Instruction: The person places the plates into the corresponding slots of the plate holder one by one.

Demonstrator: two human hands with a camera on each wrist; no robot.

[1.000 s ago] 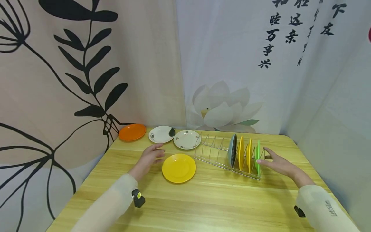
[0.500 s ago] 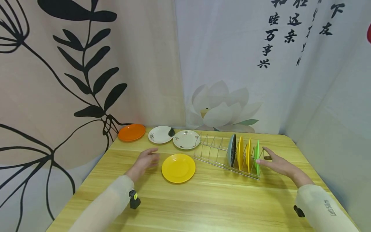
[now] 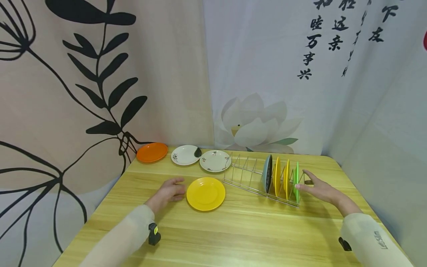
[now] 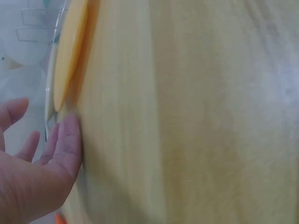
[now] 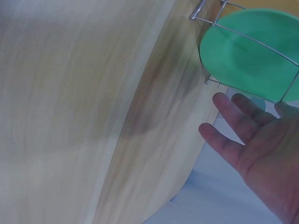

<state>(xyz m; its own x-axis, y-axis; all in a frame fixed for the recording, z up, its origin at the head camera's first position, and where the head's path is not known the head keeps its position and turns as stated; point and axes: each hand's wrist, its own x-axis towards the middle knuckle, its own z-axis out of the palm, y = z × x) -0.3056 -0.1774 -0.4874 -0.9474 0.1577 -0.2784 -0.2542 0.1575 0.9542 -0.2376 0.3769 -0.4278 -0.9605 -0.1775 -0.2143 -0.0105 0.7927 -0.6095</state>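
"Left of the wire plate rack (image 3: pixel 247 188), toward its near side, what lies flat?"

"A bright yellow plate (image 3: pixel 205 194), on the wood-grain worktop (image 3: pixel 217 237). Just past it, farther left of the rack, is the person's left hand (image 3: pixel 166 193), fingers relaxed and slightly bent, holding nothing, their tips close to the rim."

"And the right hand (image 3: pixel 320 189)?"

"At the rack's right end, thumb and fingers spread wide. The thumb is right by the green plate (image 5: pixel 247 65) standing in the rack; I can't tell whether they touch."

"What else does the rack hold?"

"Left of the green one, two upright yellow plates (image 3: pixel 286 178), then a blue plate (image 3: pixel 265 174), its dark patterned face turned right."

"Beyond the rack's left end?"

"Just beside it, a white plate with small motifs (image 3: pixel 215 160); next, a white plate with a dark patch (image 3: pixel 184 155); farthest left, an orange plate (image 3: pixel 152 152). Behind the rack hangs a pale lotus-printed curtain (image 3: pixel 257 74)."
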